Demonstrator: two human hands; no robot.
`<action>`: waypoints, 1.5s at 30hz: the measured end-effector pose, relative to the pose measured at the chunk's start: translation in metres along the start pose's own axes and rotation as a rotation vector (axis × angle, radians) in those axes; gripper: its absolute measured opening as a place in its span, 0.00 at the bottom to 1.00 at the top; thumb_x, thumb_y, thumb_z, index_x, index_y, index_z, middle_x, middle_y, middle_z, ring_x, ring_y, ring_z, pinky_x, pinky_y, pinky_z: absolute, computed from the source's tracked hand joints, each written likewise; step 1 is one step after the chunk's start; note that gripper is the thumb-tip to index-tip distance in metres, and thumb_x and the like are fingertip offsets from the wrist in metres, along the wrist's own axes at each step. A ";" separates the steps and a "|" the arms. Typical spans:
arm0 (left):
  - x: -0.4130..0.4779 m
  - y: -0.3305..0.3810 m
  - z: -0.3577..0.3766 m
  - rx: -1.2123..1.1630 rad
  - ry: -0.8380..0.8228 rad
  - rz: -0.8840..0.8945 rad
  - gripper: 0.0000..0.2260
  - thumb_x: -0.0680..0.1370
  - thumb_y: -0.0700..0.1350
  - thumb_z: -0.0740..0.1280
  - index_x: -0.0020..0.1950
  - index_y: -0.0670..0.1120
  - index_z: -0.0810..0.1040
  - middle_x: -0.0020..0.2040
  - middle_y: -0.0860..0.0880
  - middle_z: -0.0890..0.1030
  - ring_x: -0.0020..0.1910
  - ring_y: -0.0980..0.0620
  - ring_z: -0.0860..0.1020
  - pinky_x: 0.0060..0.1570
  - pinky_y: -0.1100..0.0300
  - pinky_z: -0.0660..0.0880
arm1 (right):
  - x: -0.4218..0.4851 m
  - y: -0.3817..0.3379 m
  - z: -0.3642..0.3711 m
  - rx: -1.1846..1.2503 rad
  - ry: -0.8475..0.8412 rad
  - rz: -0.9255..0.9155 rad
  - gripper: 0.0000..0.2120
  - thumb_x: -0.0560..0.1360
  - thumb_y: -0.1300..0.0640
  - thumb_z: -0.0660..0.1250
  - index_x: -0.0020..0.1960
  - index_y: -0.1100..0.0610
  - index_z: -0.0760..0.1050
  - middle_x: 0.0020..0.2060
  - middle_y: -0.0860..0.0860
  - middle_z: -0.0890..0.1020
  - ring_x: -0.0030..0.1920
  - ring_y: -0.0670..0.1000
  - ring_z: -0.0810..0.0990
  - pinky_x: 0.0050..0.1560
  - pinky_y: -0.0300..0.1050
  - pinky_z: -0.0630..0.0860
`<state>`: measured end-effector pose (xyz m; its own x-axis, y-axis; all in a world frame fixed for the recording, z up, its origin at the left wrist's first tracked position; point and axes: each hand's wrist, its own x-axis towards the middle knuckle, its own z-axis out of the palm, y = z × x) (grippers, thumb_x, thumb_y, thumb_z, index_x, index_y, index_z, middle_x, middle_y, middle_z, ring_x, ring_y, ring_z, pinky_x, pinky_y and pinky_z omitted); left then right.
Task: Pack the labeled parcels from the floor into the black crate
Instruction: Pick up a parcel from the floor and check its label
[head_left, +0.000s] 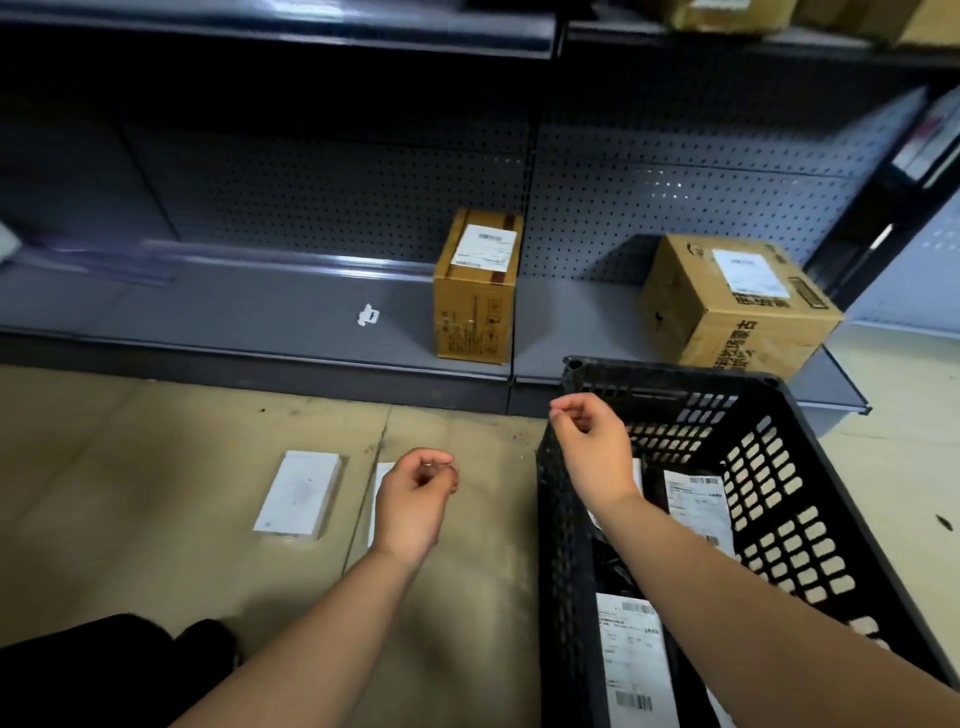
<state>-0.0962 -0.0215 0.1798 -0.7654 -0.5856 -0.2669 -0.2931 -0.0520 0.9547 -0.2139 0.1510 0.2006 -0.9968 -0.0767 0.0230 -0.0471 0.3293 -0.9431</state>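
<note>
The black crate (561, 519) stands on the floor at the right, holding dark parcels with white shipping labels (631, 670). A flat white parcel (298, 496) lies on the floor at the left. Beside it a second white parcel (381, 475) is mostly hidden under my left hand (415, 499), which hovers above it with fingers loosely curled, holding nothing. My right hand (592, 447) hangs over the crate's left rim, fingers loosely curled and empty.
A grey shelf unit (260, 317) runs along the back, close to the floor. Two labeled cardboard boxes stand on it: a tall one (475, 306) and a bigger tilted one (737, 306) just behind the crate. A dark shape (104, 660) sits bottom left.
</note>
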 end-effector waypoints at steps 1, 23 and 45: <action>-0.001 0.001 -0.007 0.008 0.007 0.004 0.02 0.77 0.33 0.69 0.47 0.35 0.82 0.38 0.44 0.81 0.38 0.50 0.78 0.38 0.67 0.72 | -0.007 -0.004 0.012 0.008 -0.029 0.000 0.06 0.80 0.60 0.70 0.48 0.50 0.81 0.43 0.49 0.83 0.42 0.44 0.79 0.46 0.37 0.74; 0.110 -0.127 -0.076 0.187 0.055 -0.290 0.27 0.79 0.59 0.71 0.75 0.49 0.75 0.76 0.49 0.75 0.74 0.48 0.73 0.65 0.61 0.66 | -0.024 0.099 0.186 -0.223 -0.454 0.414 0.18 0.79 0.54 0.71 0.68 0.52 0.81 0.68 0.50 0.81 0.67 0.52 0.81 0.65 0.42 0.74; 0.162 -0.211 -0.045 0.190 -0.051 -0.542 0.34 0.75 0.49 0.69 0.81 0.50 0.64 0.75 0.46 0.75 0.69 0.44 0.76 0.69 0.52 0.74 | -0.018 0.198 0.246 -0.155 -0.535 0.644 0.30 0.71 0.54 0.71 0.73 0.48 0.75 0.63 0.48 0.84 0.61 0.51 0.83 0.68 0.53 0.79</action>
<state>-0.1329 -0.1416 -0.0590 -0.5028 -0.4754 -0.7219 -0.7452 -0.1849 0.6407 -0.1890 -0.0138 -0.0678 -0.6691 -0.2521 -0.6991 0.4711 0.5836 -0.6614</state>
